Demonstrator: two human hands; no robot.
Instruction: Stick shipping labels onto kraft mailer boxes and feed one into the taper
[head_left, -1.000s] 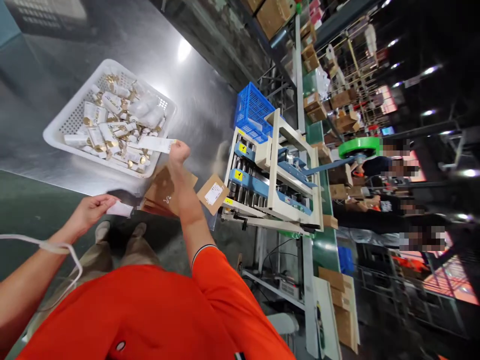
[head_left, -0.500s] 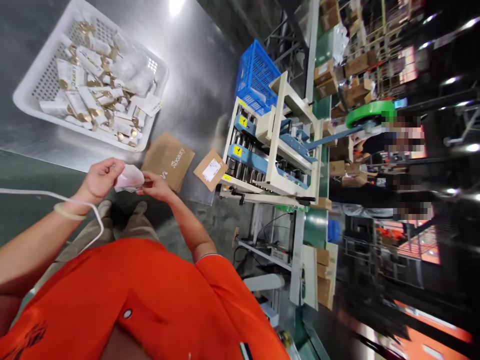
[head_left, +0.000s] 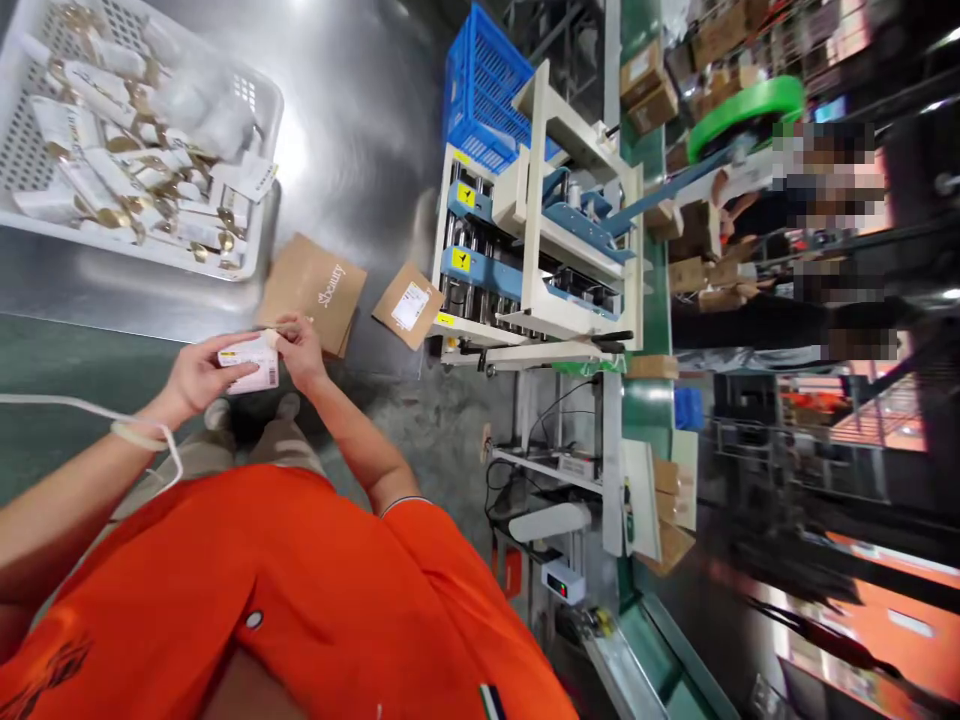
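Observation:
My left hand [head_left: 196, 374] is closed on a white printed label [head_left: 257, 374] with a barcode, its thumb lying over the face. At the label's upper right corner, the fingers of my right hand [head_left: 301, 354] are pinched on the edge. Both hands are at the near edge of a metal table. Just beyond my right hand lies a brown cardboard packet [head_left: 319, 290] with white lettering. To its right is a smaller brown packet [head_left: 407, 306] bearing a white label.
A white perforated basket [head_left: 266, 130] full of white tubes with gold caps stands on the metal table [head_left: 352, 130]. On the right are a roller machine [head_left: 487, 265], a blue crate [head_left: 487, 80] and a green conveyor [head_left: 651, 410]. Several people are beyond it.
The label has turned from a curled, slanted position to lying flatter, its printed face showing. My right hand has shifted up to its corner. The view has swung, moving the basket left.

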